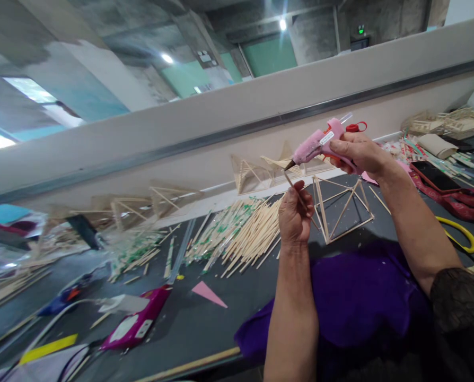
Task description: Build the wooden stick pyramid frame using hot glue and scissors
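Left hand (295, 213), closed on one stick (288, 179), its tip at the nozzle (289, 165); right hand (358, 155), wrapped around pink glue gun (310, 148); stick frame (343, 211), on dark tabletop (181, 331), seemingly joined at corners; loose sticks (253, 233), heaped, unjoined; further frames (253, 170), along the wall (205, 159), apparently assembled

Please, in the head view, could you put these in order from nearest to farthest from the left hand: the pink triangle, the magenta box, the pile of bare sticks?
1. Pile of bare sticks: just to the left of the left hand.
2. Pink triangle: farther left, toward the table's front edge.
3. Magenta box: farthest left of the three.
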### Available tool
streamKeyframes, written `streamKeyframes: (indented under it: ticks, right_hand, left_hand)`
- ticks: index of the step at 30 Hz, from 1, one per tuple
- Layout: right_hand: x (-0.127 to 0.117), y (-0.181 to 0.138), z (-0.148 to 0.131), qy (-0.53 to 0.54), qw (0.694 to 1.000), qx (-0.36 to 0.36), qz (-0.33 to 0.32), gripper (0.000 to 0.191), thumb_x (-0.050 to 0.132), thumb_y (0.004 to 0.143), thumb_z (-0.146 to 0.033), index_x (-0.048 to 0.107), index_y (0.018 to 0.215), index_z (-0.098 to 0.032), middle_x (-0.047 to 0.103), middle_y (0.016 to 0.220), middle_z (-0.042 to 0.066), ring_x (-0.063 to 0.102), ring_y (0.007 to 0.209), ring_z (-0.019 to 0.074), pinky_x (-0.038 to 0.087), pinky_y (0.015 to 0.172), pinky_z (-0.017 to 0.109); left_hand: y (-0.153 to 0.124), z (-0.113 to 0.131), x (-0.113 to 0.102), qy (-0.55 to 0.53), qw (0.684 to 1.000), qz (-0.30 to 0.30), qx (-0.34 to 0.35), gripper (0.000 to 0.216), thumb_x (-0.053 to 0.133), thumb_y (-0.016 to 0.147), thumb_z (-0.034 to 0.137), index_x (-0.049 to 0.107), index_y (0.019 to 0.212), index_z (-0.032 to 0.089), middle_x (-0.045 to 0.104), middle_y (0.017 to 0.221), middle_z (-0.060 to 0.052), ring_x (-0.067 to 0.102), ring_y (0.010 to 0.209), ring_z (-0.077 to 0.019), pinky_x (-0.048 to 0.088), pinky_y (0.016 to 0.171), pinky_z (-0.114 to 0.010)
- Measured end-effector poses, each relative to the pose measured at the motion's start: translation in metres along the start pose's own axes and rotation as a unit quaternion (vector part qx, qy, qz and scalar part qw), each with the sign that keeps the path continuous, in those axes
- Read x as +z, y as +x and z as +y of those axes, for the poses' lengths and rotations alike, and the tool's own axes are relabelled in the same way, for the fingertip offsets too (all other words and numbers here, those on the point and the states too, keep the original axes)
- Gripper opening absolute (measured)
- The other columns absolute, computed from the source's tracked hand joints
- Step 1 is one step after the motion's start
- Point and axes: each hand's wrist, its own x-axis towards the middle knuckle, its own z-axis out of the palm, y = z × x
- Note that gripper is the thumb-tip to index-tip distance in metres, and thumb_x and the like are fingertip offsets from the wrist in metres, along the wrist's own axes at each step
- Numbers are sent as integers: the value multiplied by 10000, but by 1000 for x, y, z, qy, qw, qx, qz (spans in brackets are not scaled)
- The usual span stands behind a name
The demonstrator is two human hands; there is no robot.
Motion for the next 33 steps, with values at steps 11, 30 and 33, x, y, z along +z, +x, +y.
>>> streamKeyframes:
  ticks: [11,30,33]
  right_hand:
    - [0,-1,0,-6,1000,-10,6,280,603,945,-364,546,758,-163,558,582,-17,418,414,40,270,358,184]
    - [-2,-1,-1,-11,1000,4,12,266,617,935,-347,557,750,-165,579,581,-12,426,414,41,285,364,194]
    - [-2,-2,-1,-15,1000,2,14,265,620,932,-352,561,756,-161,584,586,-11,424,409,40,285,366,196]
  left_hand:
    - [0,-1,-1,5,1000,-14,-6,237,837,757,397,774,821,178,635,598,2,502,440,-38,284,357,-152]
    - [0,1,1,9,1000,9,-21,207,773,835,376,767,820,169,643,605,-7,546,454,-39,313,358,-135]
    - [0,1,3,6,1000,12,-27,216,785,821,376,761,820,162,642,601,-2,540,448,-39,313,354,-128]
